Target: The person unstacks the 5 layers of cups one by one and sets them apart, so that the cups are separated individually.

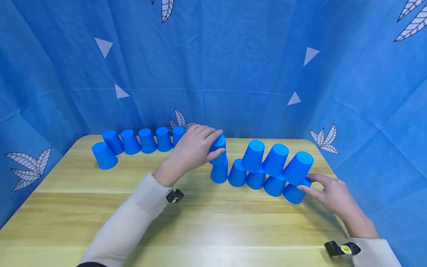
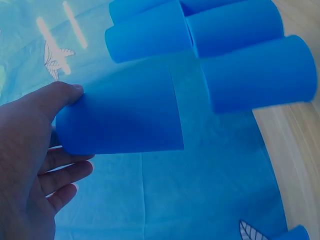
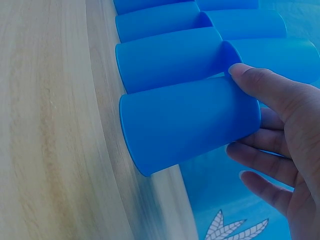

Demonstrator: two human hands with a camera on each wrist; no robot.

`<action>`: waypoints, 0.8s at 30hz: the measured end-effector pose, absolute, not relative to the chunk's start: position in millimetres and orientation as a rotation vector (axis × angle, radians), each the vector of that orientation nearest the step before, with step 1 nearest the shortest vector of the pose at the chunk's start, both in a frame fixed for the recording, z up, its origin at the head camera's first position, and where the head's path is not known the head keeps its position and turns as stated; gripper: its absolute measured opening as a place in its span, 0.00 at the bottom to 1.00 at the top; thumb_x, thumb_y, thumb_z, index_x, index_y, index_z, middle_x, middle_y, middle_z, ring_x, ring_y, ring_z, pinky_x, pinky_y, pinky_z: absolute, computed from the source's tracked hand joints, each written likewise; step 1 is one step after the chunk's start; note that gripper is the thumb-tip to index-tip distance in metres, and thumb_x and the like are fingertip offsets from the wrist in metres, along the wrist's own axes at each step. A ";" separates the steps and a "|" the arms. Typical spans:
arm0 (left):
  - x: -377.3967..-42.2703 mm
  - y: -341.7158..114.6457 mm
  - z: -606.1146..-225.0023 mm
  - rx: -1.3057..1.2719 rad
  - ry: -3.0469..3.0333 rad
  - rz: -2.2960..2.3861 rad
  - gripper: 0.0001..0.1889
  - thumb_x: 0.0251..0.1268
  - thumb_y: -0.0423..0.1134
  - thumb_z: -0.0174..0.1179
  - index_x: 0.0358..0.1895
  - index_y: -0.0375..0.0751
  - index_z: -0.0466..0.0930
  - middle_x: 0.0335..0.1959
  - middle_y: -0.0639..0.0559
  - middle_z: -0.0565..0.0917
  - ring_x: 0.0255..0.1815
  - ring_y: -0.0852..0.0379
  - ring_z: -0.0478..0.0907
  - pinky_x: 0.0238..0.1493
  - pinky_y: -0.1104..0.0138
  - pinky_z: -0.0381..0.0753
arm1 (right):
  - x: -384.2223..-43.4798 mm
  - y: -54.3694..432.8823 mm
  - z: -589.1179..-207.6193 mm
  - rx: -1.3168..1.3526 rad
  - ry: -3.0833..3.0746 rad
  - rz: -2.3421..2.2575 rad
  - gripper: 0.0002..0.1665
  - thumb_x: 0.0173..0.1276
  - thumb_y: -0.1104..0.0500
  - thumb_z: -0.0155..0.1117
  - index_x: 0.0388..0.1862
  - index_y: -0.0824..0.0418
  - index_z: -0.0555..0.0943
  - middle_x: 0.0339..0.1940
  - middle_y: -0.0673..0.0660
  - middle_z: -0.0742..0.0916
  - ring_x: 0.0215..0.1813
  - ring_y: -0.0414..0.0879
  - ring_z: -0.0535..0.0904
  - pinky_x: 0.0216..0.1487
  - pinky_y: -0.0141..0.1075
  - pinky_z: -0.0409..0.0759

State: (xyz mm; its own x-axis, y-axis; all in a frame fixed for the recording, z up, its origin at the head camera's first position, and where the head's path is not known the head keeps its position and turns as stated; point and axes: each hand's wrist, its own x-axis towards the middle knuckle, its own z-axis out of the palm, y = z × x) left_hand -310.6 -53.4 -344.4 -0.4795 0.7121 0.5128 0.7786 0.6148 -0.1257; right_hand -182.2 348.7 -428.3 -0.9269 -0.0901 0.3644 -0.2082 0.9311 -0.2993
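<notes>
My left hand [image 1: 197,146] grips an upside-down blue cup [image 1: 217,157] near its closed end, thumb on one side and fingers on the other. That cup shows just over the leftmost lower cup [image 1: 219,173]; whether the two touch I cannot tell. To the right, three upside-down cups form an upper row, the end one [image 1: 298,168] tilted in view, above a lower row of several cups. At the right end, my right hand [image 1: 335,194] holds the last lower cup [image 3: 190,122] around its closed end, its thumb beside the upper cup [image 3: 275,57].
A row of several upside-down blue cups [image 1: 147,141] stands along the back left edge, partly hidden by my left hand. One more cup [image 1: 105,156] stands in front of its left end. The wooden table [image 1: 213,230] meets a blue patterned cloth [image 1: 247,74] behind and at the sides.
</notes>
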 end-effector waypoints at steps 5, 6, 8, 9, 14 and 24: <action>-308.3 -76.2 -349.9 -1.118 -2.309 -0.182 0.29 0.67 0.55 0.60 0.62 0.38 0.77 0.55 0.44 0.82 0.58 0.45 0.76 0.64 0.52 0.69 | -182.4 348.7 -427.9 0.220 -2.739 0.485 0.30 0.57 0.46 0.76 0.47 0.68 0.84 0.41 0.67 0.87 0.24 0.44 0.77 0.29 0.48 0.78; -308.0 -80.6 -351.1 -1.107 -2.311 -0.183 0.29 0.67 0.55 0.60 0.62 0.37 0.77 0.55 0.44 0.82 0.58 0.44 0.76 0.63 0.52 0.69 | -182.3 348.7 -428.0 0.221 -2.737 0.484 0.30 0.57 0.46 0.76 0.47 0.68 0.84 0.41 0.67 0.87 0.26 0.46 0.79 0.30 0.50 0.79; -308.0 -89.1 -354.1 -1.083 -2.319 -0.190 0.29 0.67 0.55 0.60 0.62 0.37 0.77 0.55 0.43 0.82 0.58 0.44 0.76 0.63 0.52 0.70 | -182.2 348.6 -428.2 0.222 -2.733 0.486 0.30 0.57 0.46 0.76 0.48 0.68 0.84 0.41 0.67 0.87 0.28 0.49 0.81 0.31 0.52 0.79; -308.2 -93.1 -355.7 -1.070 -2.323 -0.195 0.29 0.67 0.55 0.60 0.62 0.36 0.78 0.55 0.43 0.82 0.58 0.44 0.76 0.62 0.52 0.70 | -182.3 348.5 -428.4 0.223 -2.731 0.490 0.29 0.57 0.46 0.76 0.47 0.68 0.84 0.41 0.67 0.87 0.30 0.52 0.82 0.32 0.53 0.79; -310.0 -111.4 -366.1 -1.014 -2.358 -0.222 0.30 0.66 0.55 0.61 0.62 0.35 0.77 0.54 0.42 0.82 0.56 0.44 0.77 0.62 0.51 0.70 | -182.4 348.6 -428.8 0.225 -2.719 0.502 0.28 0.57 0.47 0.76 0.46 0.68 0.84 0.41 0.67 0.88 0.33 0.57 0.84 0.33 0.56 0.79; -317.6 -145.8 -387.7 -0.856 -2.461 -0.257 0.30 0.63 0.54 0.65 0.61 0.35 0.78 0.54 0.40 0.82 0.58 0.41 0.75 0.61 0.48 0.69 | -182.4 348.1 -429.0 0.223 -2.716 0.486 0.27 0.57 0.47 0.76 0.46 0.67 0.85 0.40 0.67 0.88 0.25 0.44 0.76 0.28 0.45 0.77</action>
